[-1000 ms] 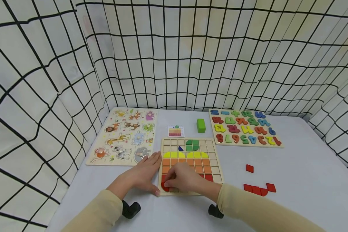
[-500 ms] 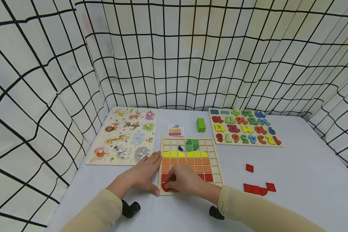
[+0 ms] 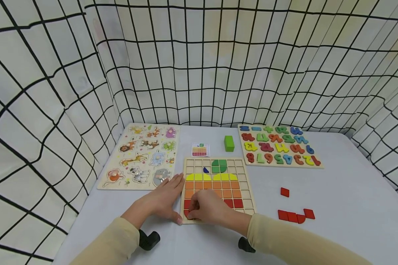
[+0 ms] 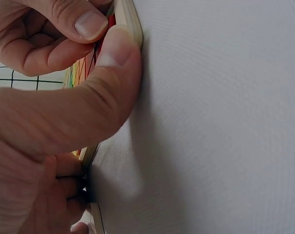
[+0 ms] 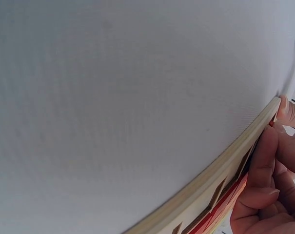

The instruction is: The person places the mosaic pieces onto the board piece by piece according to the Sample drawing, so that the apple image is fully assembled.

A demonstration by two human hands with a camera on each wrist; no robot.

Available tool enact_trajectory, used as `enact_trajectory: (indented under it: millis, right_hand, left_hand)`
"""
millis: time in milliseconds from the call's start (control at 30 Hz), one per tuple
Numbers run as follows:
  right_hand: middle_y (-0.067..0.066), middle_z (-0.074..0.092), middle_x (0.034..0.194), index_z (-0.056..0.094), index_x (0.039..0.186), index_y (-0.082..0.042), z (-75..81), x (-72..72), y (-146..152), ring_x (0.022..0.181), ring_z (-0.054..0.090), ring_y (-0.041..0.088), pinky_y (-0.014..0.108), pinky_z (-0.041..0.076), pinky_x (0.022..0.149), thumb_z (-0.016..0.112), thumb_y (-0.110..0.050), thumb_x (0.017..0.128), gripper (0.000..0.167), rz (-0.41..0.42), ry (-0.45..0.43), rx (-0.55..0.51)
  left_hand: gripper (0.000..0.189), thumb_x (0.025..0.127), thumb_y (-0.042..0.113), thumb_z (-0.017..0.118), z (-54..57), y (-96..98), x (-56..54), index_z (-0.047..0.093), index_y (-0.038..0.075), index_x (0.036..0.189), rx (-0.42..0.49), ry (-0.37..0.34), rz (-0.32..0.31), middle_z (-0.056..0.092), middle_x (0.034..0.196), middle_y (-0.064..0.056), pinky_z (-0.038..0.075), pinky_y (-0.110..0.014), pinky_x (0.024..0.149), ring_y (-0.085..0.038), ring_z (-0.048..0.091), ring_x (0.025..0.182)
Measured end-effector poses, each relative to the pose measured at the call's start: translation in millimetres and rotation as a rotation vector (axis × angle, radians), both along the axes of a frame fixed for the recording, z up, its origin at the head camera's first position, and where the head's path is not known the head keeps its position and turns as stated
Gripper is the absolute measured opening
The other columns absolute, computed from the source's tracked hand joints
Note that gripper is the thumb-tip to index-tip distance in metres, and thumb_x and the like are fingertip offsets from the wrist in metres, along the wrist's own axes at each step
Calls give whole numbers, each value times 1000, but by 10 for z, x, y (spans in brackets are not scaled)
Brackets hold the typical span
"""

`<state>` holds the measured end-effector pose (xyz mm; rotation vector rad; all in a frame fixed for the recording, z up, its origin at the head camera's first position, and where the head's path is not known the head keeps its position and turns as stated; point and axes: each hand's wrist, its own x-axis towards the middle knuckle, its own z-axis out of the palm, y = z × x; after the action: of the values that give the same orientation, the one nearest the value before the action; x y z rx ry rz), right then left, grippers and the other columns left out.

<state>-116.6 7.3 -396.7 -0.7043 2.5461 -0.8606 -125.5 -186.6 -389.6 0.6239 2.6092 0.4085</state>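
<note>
My right hand pinches a red quarter-round tile between thumb and fingers at the near left corner cell of the wooden grid board. The fingers hide part of that tile. My left hand lies along the board's left edge, its fingers stretched out and the thumb at the near left corner. In the left wrist view the left thumb touches the board's edge close to the right fingertips. Yellow, orange and red tiles fill rows of the board, with green tiles and a small blue tile above.
Loose red tiles lie on the table to the right, another red tile behind them. Beyond the board are a pattern card and a green block. An animal puzzle stands left, a number puzzle right.
My right hand stays at the near left corner, its fingers shifting slightly as the red tile settles at the corner cell. The left hand has not moved.
</note>
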Motion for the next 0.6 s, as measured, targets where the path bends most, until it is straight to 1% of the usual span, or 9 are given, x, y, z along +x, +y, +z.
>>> enact_trajectory:
  millis: [100,200,267,367,467,600]
  right_hand:
    - [-11,60,61,74,76,-15,2,-2,10,59,51,3,14,44,54,86,-17,84,14,-3,-20,-13]
    - [-10,63,64,74,77,-17,12,-19,56,61,52,5,16,43,54,84,-19,85,14,-19,-82,-38]
    - [-8,64,68,74,79,-17,30,-46,121,63,54,7,17,44,55,83,-19,87,12,-40,-122,-63]
    - [-6,66,75,74,85,-16,66,-107,273,70,56,10,18,47,60,82,-18,88,9,-62,-143,-110]
    - [-5,67,83,75,92,-12,102,-171,483,76,58,12,18,50,64,82,-16,87,9,-85,-106,-139]
    - [-4,70,91,77,103,-11,147,-258,847,83,60,13,18,53,71,81,-16,88,16,-153,-56,-123]
  left_hand:
    - [124,71,46,92,8,5,-3,23,-10,158,-2,-5,0,15,170,-23,14,-57,129,-39,14,159]
    - [124,71,46,92,3,10,-2,23,-9,158,-4,-9,5,15,170,-23,13,-57,130,-38,13,159]
    - [124,71,46,92,-7,11,-6,22,-9,158,-2,-7,6,15,170,-22,13,-56,130,-38,13,160]
    - [124,71,45,92,-20,13,-14,22,-8,159,0,-6,11,15,171,-22,12,-56,130,-37,13,160]
    - [123,71,44,92,-18,14,-19,22,-8,159,-1,-1,6,15,171,-22,12,-55,130,-37,13,160]
    - [123,71,44,92,-24,10,-10,23,-8,158,-2,-1,6,16,171,-22,13,-55,130,-37,14,160]
